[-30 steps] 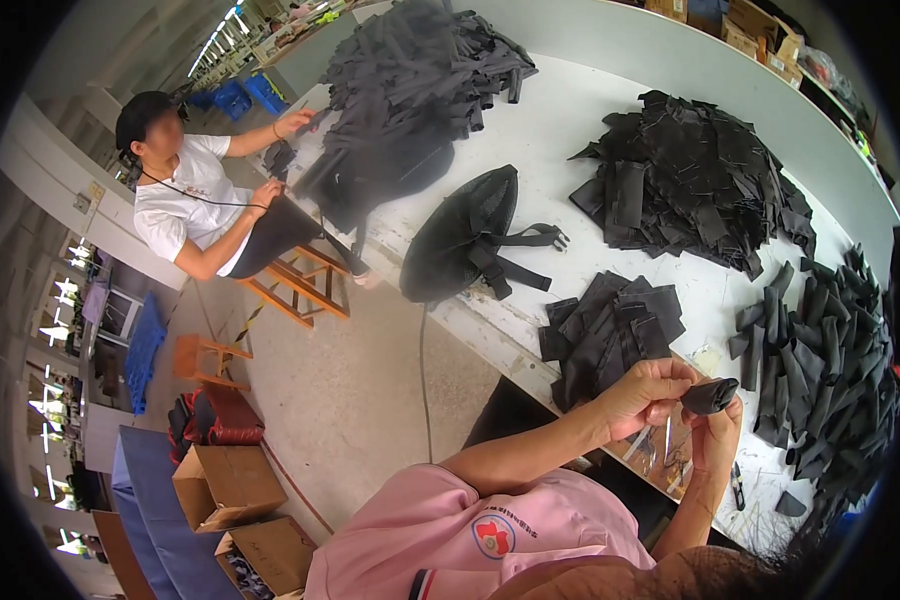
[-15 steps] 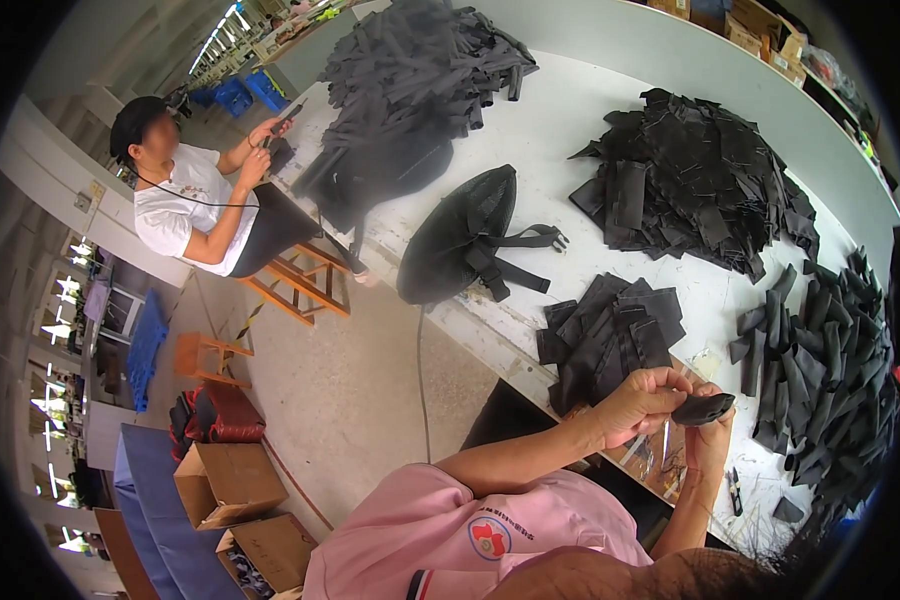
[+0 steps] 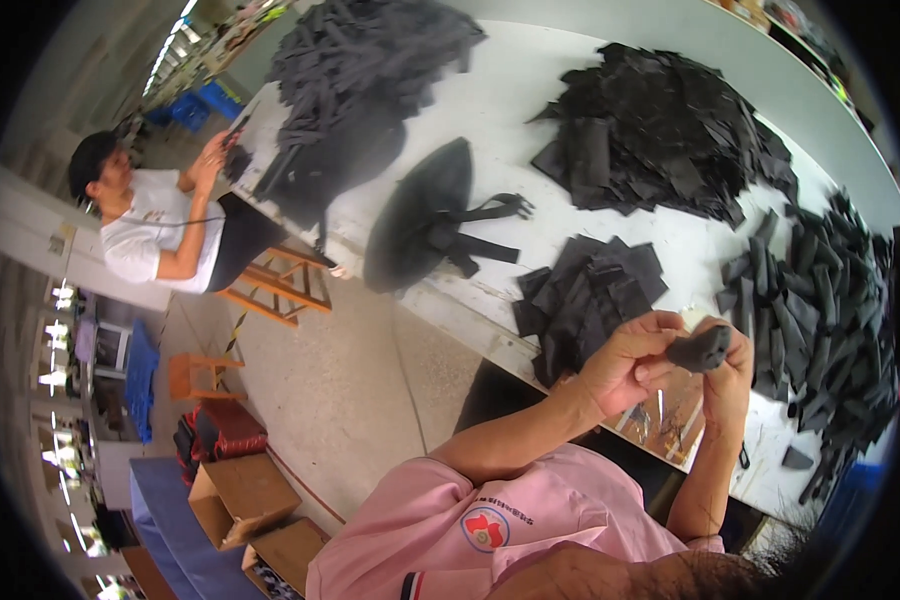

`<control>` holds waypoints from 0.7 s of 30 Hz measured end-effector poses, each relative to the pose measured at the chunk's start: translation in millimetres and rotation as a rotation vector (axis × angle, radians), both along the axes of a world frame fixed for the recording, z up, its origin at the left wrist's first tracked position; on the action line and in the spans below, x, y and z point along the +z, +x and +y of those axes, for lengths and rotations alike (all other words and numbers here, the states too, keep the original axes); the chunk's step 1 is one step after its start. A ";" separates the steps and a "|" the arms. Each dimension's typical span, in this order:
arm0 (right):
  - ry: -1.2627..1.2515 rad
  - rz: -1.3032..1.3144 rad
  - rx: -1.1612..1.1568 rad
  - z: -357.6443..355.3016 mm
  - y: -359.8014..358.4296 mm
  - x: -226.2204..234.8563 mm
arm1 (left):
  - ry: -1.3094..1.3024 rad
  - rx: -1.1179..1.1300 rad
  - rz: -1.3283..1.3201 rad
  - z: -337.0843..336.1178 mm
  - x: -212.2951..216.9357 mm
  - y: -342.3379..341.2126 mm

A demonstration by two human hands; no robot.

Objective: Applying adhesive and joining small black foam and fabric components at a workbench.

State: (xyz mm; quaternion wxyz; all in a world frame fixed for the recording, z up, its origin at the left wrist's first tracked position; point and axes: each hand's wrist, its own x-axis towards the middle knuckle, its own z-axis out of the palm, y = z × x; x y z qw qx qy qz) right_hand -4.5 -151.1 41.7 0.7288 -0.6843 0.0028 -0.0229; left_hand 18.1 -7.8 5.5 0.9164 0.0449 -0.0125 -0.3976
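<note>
Both hands are up over the near edge of the white worktable (image 3: 570, 90), working one small rolled-up piece of black fabric (image 3: 700, 348) between them. The left hand (image 3: 625, 362) has its fingers curled shut around the left end of the piece, thumb pressed in, and the right hand (image 3: 730, 375) is closed on the other end, so it's gripped from both sides and held up off the table. Just behind the hands, close to the near edge, sits a small stack of flat black pieces (image 3: 585, 295). Toward the right end of the table there's a heap of black rolled strips (image 3: 820, 320), and further in, a big loose pile of black cut pieces (image 3: 660, 130). A black rounded fabric piece with straps (image 3: 425, 225) lies at the table's left edge, partly hanging over it. At the far left corner there's another big black pile (image 3: 360, 70), and a second person in a white shirt (image 3: 155, 225) sits there on a wooden stool (image 3: 275, 285), hands up at the table edge. Down on the floor are a couple of cardboard boxes (image 3: 240, 495).
</note>
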 end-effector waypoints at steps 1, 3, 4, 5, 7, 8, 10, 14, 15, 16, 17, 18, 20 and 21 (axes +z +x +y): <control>-0.017 0.016 -0.008 -3.6 1.6 -11.2 | 0.117 0.003 -0.015 2.7 -3.4 0.6; 0.170 0.124 -0.065 -3.7 -4.7 -39.3 | 0.363 0.007 -0.062 4.2 -10.3 -3.4; 0.381 0.195 -0.099 4.9 -7.7 -46.7 | 0.493 0.028 -0.098 4.8 -12.3 -6.4; 0.311 0.137 -0.059 4.9 -9.3 -47.9 | 0.518 0.045 -0.099 5.7 -10.8 -10.1; 0.277 0.134 -0.081 4.3 -9.5 -45.3 | 0.819 0.142 -0.358 3.0 -2.8 -12.7; 0.322 0.180 -0.137 7.0 -7.8 -43.4 | 1.080 0.238 -0.632 3.6 3.7 -12.4; 0.193 0.166 -0.003 -1.0 -6.6 -42.5 | 1.181 0.550 -0.847 3.3 -1.1 -7.8; -0.012 0.064 -0.142 -8.1 -14.4 -33.4 | 1.029 0.516 -1.134 6.7 29.4 9.0; -0.041 0.078 -0.228 -11.7 -19.8 -32.3 | 1.012 0.517 -1.257 6.3 31.2 12.3; -0.048 0.075 -0.235 -13.1 -21.5 -27.5 | 0.995 0.524 -1.378 5.6 32.0 12.6; -0.183 -0.170 -0.219 -13.3 -22.3 -17.9 | 0.991 0.543 -1.274 3.5 35.5 10.4; -0.318 -0.414 -0.198 -13.3 -23.1 -7.1 | 0.981 0.544 -1.275 3.2 37.3 8.7; -0.572 -0.368 -0.107 -14.4 -23.1 14.0 | 0.865 0.529 -1.042 6.2 41.1 5.1; -0.842 -0.430 -0.040 -15.6 -19.9 21.1 | 0.859 0.537 -0.975 6.5 44.5 2.7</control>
